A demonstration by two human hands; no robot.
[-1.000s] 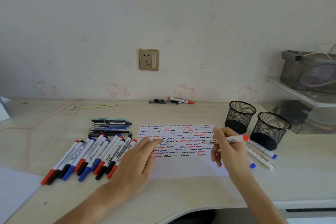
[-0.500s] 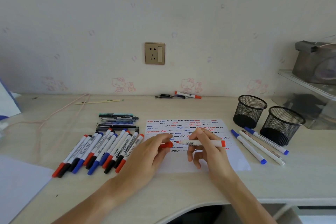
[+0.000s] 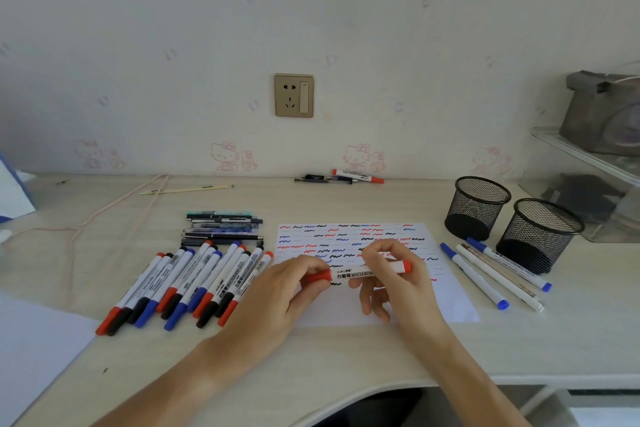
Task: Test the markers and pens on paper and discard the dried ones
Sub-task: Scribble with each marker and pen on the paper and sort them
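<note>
Both hands held red marker (image 3: 360,273) over paper (image 3: 453,302): left hand (image 3: 277,291) pinched its cap, right hand (image 3: 398,281) gripped barrel. Two mesh cups (image 3: 477,208) right of paper, contents not discernible.

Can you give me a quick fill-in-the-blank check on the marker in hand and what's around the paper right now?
1. Both hands hold one whiteboard marker whose cap is ____ in colour.
2. The left hand grips the marker's ____.
3. The marker is held above the ____, which bears coloured squiggles.
4. The number of black mesh cups right of the paper is ____.

Missing words: red; cap; paper; two
</note>
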